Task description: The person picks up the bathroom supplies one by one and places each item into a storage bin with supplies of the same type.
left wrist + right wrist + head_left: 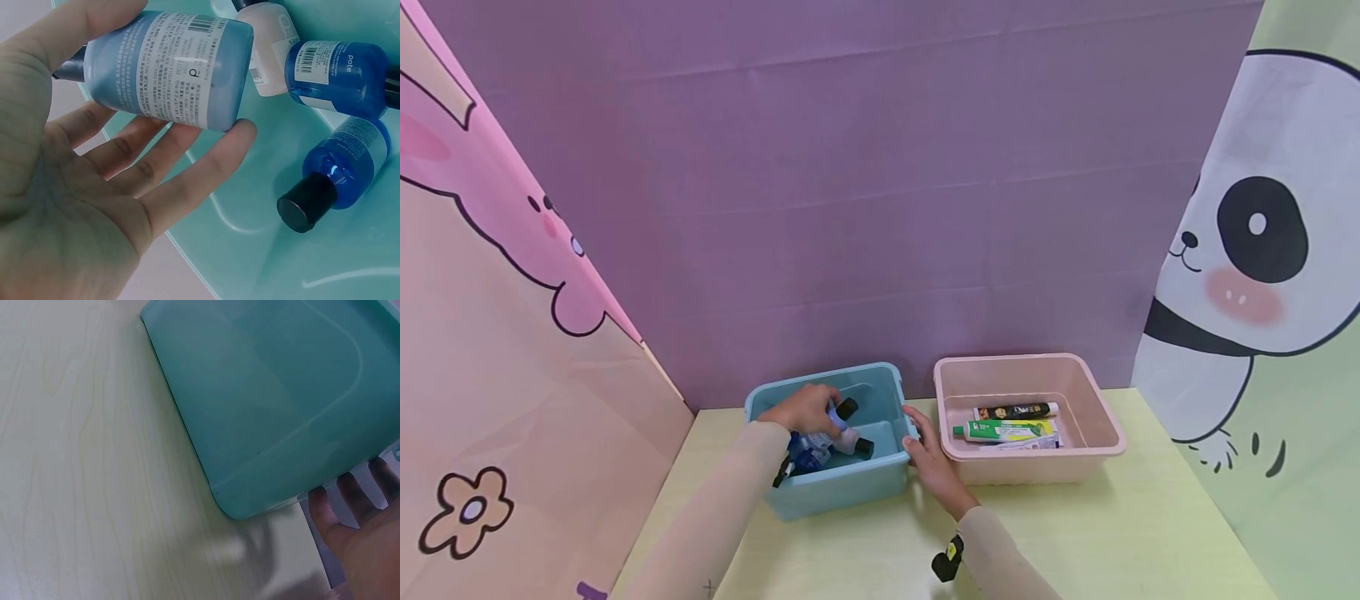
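Inside the light blue plastic bin [842, 497], my left hand [805, 412] holds a pale blue, black-capped bottle [169, 69] between thumb and fingers. Its label with small print and a barcode faces the left wrist camera. Below and beside it in the bin lie a pale pink bottle [270, 53] and two dark blue bottles with black caps, one [337, 78] near the pink one and another [353, 156] lower down. My right hand [934, 467] grips the bin's right end at the rim, its fingers [322, 509] tucked against the end under the rim.
A pink bin [1030, 472] stands just right of the blue one, holding a black toothpaste tube [1015, 412], a green tube [1000, 430] and a whitish tube [1026, 444]. Both bins rest on a pale wood-grain table [850, 550]. A purple backdrop [850, 208] rises behind.
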A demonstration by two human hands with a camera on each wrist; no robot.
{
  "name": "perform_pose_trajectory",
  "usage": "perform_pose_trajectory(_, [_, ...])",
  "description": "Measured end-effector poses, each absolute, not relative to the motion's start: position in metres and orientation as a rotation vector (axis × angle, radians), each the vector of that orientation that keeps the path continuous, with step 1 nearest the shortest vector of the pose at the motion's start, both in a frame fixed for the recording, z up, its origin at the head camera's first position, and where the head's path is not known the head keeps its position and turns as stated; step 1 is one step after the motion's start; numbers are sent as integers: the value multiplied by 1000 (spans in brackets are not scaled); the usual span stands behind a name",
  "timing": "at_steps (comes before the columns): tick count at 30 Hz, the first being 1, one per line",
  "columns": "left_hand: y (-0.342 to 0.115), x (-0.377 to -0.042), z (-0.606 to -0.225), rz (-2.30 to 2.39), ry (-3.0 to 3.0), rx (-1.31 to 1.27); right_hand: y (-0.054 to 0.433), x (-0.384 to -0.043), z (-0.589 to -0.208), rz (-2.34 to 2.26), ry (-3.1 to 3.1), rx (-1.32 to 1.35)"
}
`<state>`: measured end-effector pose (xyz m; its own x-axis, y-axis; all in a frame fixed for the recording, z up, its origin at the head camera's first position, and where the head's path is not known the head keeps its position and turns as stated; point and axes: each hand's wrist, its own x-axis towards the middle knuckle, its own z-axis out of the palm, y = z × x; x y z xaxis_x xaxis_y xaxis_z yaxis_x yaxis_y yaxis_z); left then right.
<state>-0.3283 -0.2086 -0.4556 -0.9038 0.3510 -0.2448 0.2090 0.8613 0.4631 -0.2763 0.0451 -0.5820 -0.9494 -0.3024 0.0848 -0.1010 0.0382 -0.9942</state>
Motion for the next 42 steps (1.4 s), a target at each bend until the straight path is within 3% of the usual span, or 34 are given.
perform_pose_trajectory(29, [-215,-320,-444,682,2759,470,45,-275,-580,-2059,2130,-425])
perform_pose_trajectory(42, [-230,-301,-436,754,2846,530,44,-274,-577,-2053,2151,-430])
